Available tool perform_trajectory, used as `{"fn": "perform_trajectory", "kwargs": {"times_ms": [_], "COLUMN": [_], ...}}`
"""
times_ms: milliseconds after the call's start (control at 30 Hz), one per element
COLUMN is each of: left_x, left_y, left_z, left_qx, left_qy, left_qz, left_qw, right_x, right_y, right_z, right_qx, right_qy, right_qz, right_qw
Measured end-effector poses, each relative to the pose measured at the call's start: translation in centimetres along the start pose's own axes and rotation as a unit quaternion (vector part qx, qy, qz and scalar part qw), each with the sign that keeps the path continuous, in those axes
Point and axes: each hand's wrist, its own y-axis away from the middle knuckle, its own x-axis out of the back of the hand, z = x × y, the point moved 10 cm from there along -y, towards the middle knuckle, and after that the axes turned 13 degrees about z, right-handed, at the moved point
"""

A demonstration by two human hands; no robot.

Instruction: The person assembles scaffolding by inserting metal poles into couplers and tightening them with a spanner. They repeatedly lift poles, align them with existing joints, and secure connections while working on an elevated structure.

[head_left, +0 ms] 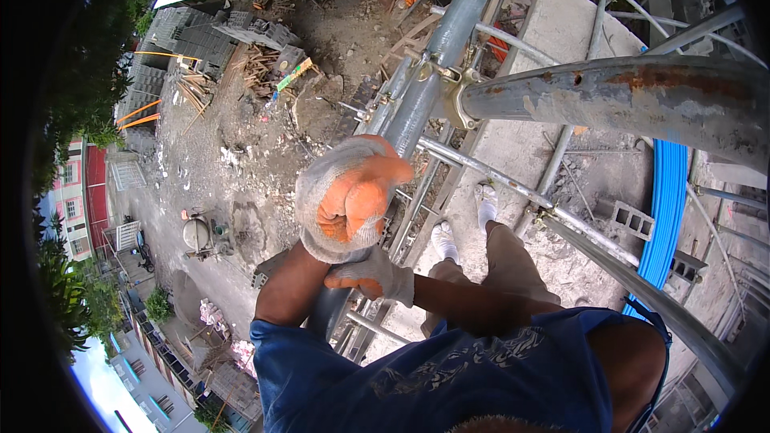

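My left hand (350, 200) wears a grey knit glove with an orange coated palm. It is closed with the fingers curled in, and I see nothing inside it. Beneath and beside it runs a thick grey metal pipe (413, 108); whether the hand touches the pipe I cannot tell. Reaching across from the right, my right hand (375, 275), in a matching glove, is closed around my left wrist at the cuff of the glove. A metal clamp (459, 96) joins the thick pipe to a rust-marked pipe (618, 96) on the right.
I stand on a concrete ledge (497, 220) among scaffold tubes (489, 164). To the right are blue corrugated tubing (667, 208) and a hollow concrete block (632, 220). Far below on the left lie a dirt yard, stacked blocks (192, 32), scrap wood (258, 72) and a cement mixer (197, 232).
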Motion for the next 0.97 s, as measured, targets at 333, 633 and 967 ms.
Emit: {"fn": "perform_trajectory", "kwargs": {"times_ms": [333,633,967], "left_x": [-5.9,-5.9,-5.8], "left_y": [-2.4,-2.2,-3.7], "left_z": [7.9,7.7,7.9], "left_qx": [-0.255,-0.258,-0.127], "left_qy": [-0.193,-0.197,-0.194], "left_qz": [-0.067,-0.088,-0.073], "left_qw": [0.945,0.942,0.970], "right_x": [-0.6,-0.4,-0.6], "right_y": [0.0,-0.8,-1.6], "right_z": [2.2,0.5,-0.3], "right_qx": [-0.029,0.130,0.062], "right_qy": [-0.022,0.041,-0.105], "right_qz": [-0.087,-0.094,-0.040], "right_qw": [0.996,0.986,0.992]}}
